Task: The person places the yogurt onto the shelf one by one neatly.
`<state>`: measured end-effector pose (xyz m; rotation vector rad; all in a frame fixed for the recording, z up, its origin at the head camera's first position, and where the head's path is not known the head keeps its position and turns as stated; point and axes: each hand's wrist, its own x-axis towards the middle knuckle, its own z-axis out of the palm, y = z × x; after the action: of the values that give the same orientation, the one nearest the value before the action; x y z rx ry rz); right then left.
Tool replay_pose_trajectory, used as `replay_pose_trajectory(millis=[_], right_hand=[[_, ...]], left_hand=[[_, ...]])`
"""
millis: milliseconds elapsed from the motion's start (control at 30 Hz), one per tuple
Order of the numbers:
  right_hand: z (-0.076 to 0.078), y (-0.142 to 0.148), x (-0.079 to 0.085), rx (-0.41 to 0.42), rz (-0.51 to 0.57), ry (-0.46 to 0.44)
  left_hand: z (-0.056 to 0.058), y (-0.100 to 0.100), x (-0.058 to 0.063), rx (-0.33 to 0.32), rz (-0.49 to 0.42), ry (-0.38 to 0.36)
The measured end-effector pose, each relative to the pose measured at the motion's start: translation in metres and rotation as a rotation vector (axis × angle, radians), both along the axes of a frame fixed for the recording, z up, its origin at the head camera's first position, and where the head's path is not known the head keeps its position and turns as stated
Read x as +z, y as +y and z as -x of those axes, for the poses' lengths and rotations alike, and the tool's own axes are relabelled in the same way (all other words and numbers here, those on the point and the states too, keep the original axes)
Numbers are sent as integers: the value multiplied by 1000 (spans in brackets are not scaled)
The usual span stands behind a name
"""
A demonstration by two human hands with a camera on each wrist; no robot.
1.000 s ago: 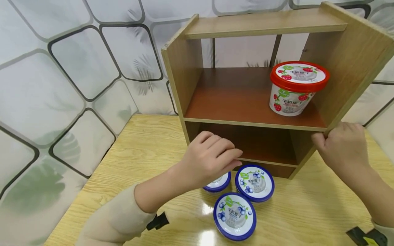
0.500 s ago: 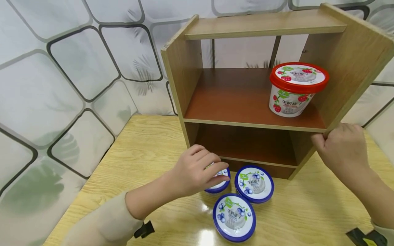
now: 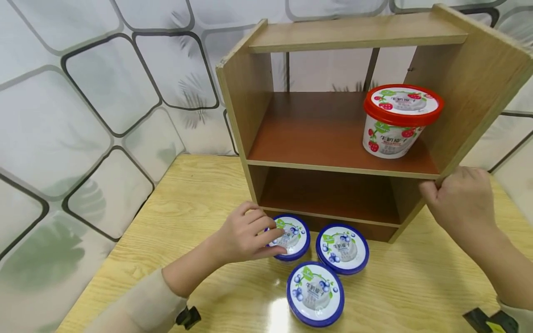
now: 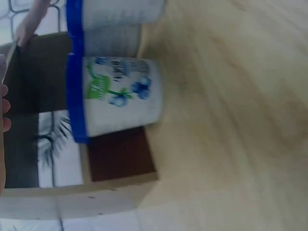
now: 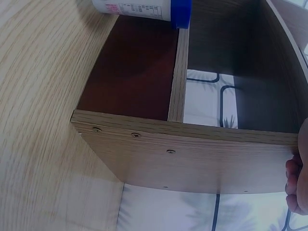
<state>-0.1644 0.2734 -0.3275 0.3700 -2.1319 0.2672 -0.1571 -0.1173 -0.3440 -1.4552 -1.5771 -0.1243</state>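
Note:
My left hand (image 3: 250, 233) hovers at the left side of a blue-lidded tub (image 3: 293, 240) printed with blueberries, its fingers loosely bent over the lid's edge. Whether they touch the lid is unclear. Two similar tubs stand beside it, a right-hand tub (image 3: 344, 249) and a front tub (image 3: 315, 296). My right hand (image 3: 466, 196) grips the front edge of the right side panel of a small wooden shelf (image 3: 325, 132). In the right wrist view, its curled fingers (image 5: 292, 185) show against the panel's outer face.
A larger tub with a red lid (image 3: 393, 134) and printed strawberries stands on the shelf's middle board, at the right. The lower compartment (image 3: 333, 194) opens just behind the blue-lidded tubs. Behind the wooden table (image 3: 200, 199) hangs a patterned backdrop (image 3: 108, 83).
My left hand has moved left and slightly down, from in front of the lower compartment to the left tub, whose lid now shows more. My right hand has stayed on the shelf panel.

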Motion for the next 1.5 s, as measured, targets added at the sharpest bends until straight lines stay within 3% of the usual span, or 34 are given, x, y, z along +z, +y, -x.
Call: replay_pose_trajectory(millis=[333,567,800,1500], right_hand=[[1,-1,-1,0,26,6],[0,-4,0,6,41,21],[0,-7,3,4,47,27],[-1,-2,-1,-13,51,-12]], left_hand=[[2,-5,-26,-13,136,-76],[0,-12,-41,16,166,-90],[3,-21,-53,0,184,-70],[4,-18,-59,-14,210,-69]])
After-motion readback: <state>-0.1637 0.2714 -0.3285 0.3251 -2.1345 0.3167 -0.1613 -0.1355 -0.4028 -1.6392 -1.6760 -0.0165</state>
